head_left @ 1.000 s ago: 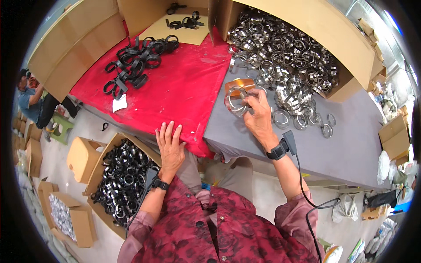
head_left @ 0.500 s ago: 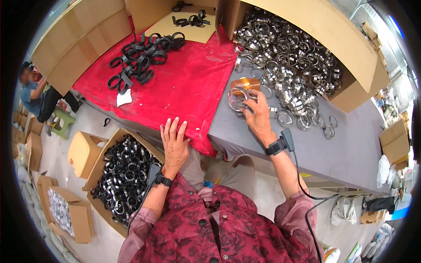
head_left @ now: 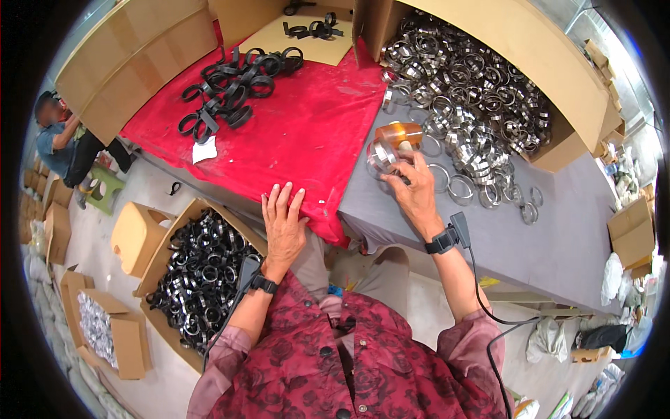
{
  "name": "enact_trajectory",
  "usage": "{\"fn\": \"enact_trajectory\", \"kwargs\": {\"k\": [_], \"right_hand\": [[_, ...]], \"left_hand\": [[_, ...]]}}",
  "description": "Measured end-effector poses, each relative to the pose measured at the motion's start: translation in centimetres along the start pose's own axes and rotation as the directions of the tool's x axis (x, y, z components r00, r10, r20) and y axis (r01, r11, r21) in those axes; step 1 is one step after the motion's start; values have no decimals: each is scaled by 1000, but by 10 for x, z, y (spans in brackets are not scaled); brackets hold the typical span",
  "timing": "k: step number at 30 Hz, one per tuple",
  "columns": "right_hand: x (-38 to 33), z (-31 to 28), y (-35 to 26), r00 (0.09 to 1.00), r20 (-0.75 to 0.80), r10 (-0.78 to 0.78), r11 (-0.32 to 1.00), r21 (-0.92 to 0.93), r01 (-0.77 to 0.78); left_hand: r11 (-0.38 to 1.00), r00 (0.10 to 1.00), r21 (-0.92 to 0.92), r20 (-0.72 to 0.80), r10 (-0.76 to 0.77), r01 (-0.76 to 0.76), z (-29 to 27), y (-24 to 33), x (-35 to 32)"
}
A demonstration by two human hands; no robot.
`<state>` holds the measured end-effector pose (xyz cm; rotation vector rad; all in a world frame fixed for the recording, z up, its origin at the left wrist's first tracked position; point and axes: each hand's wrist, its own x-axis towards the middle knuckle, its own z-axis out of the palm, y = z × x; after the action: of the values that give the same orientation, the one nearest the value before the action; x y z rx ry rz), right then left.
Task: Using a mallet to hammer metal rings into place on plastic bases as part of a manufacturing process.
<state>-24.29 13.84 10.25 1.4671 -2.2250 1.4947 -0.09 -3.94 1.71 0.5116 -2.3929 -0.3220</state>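
Observation:
In my right hand (head_left: 417, 195), thumb and fingers pinch shiny metal rings (head_left: 381, 156), blurred by motion, just above the grey tabletop; how many there are I cannot tell. Right behind them lies an amber translucent cylinder (head_left: 399, 133) with a pale stub, like a mallet head. More loose metal rings (head_left: 460, 188) lie to the right of the hand. My left hand (head_left: 285, 227) rests with fingers spread on the front edge of the red cloth (head_left: 293, 140) and holds nothing.
Metal rings spill from a cardboard box (head_left: 558, 150) at the back right. Black rings (head_left: 234, 91) lie heaped on the red cloth beside a white scrap (head_left: 204, 150). Below left, a carton (head_left: 150, 279) holds many black rings, near a yellow stool (head_left: 136, 237). A person (head_left: 59, 143) sits far left.
The metal rings in my right hand have turned from nearly face-on to a more tilted pose. My left hand stays on the cloth edge. The whole view has shifted slightly.

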Motion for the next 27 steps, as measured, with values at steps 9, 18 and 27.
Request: {"fn": "enact_trajectory", "kwargs": {"k": [9,18,27], "right_hand": [[-31,27,-53,989,109,-99,993,77,91],[-58,46,-68,970,233,-67,985,169,28],[-64,42,-69,968,238,-83,987,155,47]], "left_hand": [[770,984,-615,61,-168,170,-38,51,10],[394,913,-845,235,-333,361,-22,53,-7],[94,881,-916,341,-329,390,-25,45,-15]]}}
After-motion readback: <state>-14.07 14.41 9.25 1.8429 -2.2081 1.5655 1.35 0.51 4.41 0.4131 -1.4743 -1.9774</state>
